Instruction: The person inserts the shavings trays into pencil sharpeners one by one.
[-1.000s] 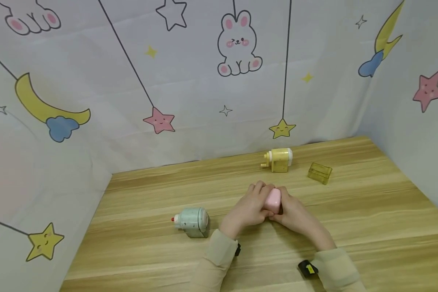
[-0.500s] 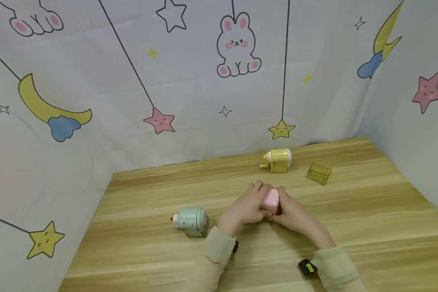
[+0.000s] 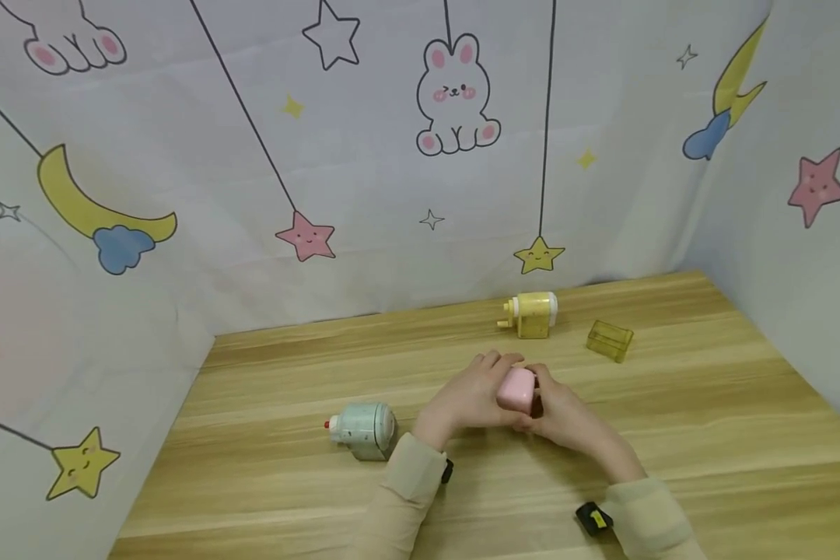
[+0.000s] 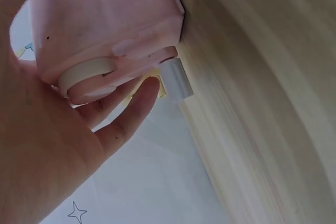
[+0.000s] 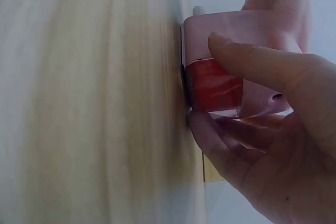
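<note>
A pink crank pencil sharpener (image 3: 516,390) stands on the wooden table between both hands. My left hand (image 3: 465,397) grips its body from the left, fingers over the far side and thumb on the near side. In the left wrist view the sharpener's crank has a grey knob (image 4: 177,80), with a fingertip close to it. My right hand (image 3: 567,408) holds the other end; in the right wrist view its thumb lies on the pink casing and its fingers curl at the lower edge, around the red see-through shavings drawer (image 5: 214,85). The drawer sits in the casing.
A mint-green crank sharpener (image 3: 362,429) stands to the left. Behind the hands is a yellow sharpener (image 3: 533,314), with a see-through yellow drawer (image 3: 610,341) lying apart to its right. A printed cloth (image 3: 364,171) hangs behind the table (image 3: 728,404).
Both hands keep hold of the pink sharpener, which has turned slightly so that more of its pink surface shows. The head view has shifted a little.
</note>
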Available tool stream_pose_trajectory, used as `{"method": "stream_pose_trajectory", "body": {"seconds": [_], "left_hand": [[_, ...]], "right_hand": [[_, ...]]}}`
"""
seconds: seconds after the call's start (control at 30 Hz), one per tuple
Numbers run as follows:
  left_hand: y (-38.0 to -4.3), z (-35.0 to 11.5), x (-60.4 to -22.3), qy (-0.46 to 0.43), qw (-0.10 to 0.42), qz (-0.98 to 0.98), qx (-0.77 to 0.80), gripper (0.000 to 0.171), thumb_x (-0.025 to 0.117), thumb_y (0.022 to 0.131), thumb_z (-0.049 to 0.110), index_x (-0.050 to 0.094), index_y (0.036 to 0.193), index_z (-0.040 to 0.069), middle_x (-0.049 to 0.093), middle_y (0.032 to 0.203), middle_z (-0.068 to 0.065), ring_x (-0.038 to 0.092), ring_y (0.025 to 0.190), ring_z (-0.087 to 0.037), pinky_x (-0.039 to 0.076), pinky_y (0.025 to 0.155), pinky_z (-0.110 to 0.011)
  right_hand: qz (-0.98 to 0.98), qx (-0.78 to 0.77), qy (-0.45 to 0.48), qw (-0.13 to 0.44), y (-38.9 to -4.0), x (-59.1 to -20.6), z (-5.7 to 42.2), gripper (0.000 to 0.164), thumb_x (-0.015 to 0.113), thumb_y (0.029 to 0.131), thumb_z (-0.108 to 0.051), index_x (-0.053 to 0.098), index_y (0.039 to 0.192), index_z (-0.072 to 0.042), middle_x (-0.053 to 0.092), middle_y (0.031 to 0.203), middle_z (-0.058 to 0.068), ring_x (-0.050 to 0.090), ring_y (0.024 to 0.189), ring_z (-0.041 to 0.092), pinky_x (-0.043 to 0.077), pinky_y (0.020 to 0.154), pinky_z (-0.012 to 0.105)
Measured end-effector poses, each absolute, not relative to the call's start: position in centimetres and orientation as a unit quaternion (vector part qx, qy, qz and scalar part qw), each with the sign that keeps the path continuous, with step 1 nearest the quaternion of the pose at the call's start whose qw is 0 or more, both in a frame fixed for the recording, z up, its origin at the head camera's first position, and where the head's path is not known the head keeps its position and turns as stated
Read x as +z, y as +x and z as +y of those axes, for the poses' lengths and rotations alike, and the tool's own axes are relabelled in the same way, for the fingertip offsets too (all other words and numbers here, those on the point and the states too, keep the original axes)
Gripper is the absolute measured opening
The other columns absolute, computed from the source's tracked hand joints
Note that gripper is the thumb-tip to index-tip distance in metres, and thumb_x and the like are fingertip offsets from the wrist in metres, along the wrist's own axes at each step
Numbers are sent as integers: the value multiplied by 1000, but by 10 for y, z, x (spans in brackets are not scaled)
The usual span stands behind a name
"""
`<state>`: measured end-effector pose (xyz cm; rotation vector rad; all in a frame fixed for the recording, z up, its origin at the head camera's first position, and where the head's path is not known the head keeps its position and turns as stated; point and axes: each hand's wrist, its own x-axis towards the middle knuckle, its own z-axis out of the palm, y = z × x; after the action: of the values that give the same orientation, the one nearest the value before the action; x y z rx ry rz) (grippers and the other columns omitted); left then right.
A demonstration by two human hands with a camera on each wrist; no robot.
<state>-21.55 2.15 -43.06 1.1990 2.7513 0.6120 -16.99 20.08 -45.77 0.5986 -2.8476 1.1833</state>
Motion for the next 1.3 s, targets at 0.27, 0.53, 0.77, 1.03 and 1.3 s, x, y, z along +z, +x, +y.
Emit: {"method": "stream_pose_trajectory", "body": {"seconds": [0.27, 0.53, 0.77, 1.03, 1.3], "left_hand": [[-219, 23, -430, 364, 17, 907, 210, 73, 28, 84, 68, 34, 138, 19, 49, 123, -5, 46, 100, -18, 50, 75, -37], [-231, 23, -426, 312, -82, 919, 226, 54, 38, 93, 43, 33, 137, 12, 43, 133, -14, 44, 113, -27, 44, 91, -47], [-244, 26, -421, 279, -74, 923, 256, 57, 47, 90, 39, 31, 138, 12, 38, 137, -13, 35, 121, -25, 40, 96, -47], [-253, 28, -424, 260, -28, 918, 298, 65, 46, 90, 44, 23, 142, 13, 27, 145, -14, 25, 128, -24, 31, 103, -47], [-264, 31, -427, 247, -6, 909, 336, 71, 47, 89, 47, 14, 145, 18, 17, 150, -12, 19, 130, -26, 27, 104, -51]], "right_hand": [[-903, 379, 201, 9, -169, -457, 206, 84, 77, 68, -19, 27, 132, 0, 57, 112, 21, 56, 90, 23, 50, 77, 47], [-907, 371, 199, 1, -168, -452, 213, 72, 75, 69, -16, 37, 127, 2, 53, 118, 26, 56, 91, 28, 50, 78, 50], [-920, 348, 180, 35, -170, -447, 221, 56, 70, 74, -11, 43, 121, 3, 50, 119, 23, 53, 90, 31, 49, 76, 49], [-933, 314, 153, 88, -175, -444, 233, 48, 69, 76, -17, 49, 116, 2, 52, 115, 23, 46, 102, 36, 43, 85, 57], [-949, 269, 104, 128, -181, -440, 246, 49, 68, 76, -20, 49, 116, 2, 44, 123, 29, 33, 112, 46, 29, 86, 68]]}}
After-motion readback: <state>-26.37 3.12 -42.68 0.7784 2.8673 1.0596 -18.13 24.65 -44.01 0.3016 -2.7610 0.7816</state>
